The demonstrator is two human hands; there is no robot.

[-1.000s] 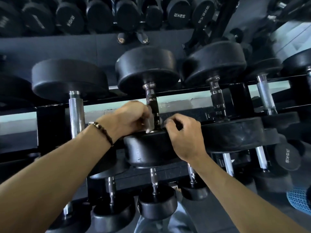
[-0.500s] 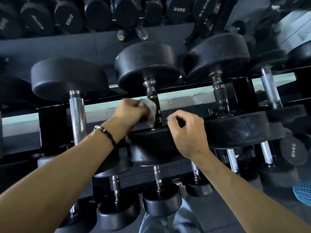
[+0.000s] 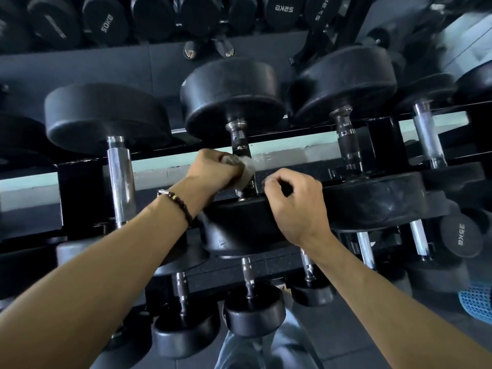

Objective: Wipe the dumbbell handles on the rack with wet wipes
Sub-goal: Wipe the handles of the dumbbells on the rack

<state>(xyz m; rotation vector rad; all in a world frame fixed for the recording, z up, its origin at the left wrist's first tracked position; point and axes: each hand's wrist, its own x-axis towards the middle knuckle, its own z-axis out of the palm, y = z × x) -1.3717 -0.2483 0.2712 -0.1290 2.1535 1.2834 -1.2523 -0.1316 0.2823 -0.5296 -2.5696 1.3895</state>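
Observation:
A large black dumbbell lies on the rack in the middle, its dark handle (image 3: 239,141) running between the far head (image 3: 231,97) and the near head (image 3: 239,225). My left hand (image 3: 213,169) grips a white wet wipe (image 3: 246,173) wrapped round the lower part of that handle. My right hand (image 3: 295,201) rests on the near head just right of the handle, fingers curled, with nothing visible in it.
More dumbbells sit on the same tier: a chrome-handled one (image 3: 119,179) to the left, a dark-handled one (image 3: 347,145) and a chrome one (image 3: 428,137) to the right. Smaller dumbbells fill the lower tier (image 3: 253,310). A blue basket (image 3: 476,302) stands on the floor at right.
My left hand with the wipe has slid up the handle from its base near the front head. My right hand has stayed on the near head.

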